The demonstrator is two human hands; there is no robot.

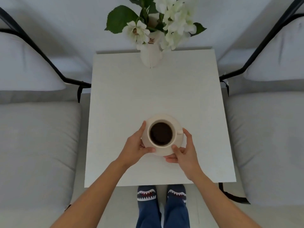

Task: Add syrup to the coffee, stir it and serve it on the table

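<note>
Now | cup [161, 134] of dark coffee sat on saucer [178, 123], near-centre of white table [148, 89] | left hand [137, 146] and right hand [185, 151] clasped saucer's rim | probably fragile, spillable; hold saucer level by opposite edges.

A square white table [158, 89] stands in the middle, over a pale floor [162, 195]. At its far edge sits a white vase [150, 56] of white flowers [177, 18] with green leaves. A grey cushioned chair [36, 137] with a black frame flanks the table on the left, another chair [266, 137] on the right. The light is soft and even.
</note>
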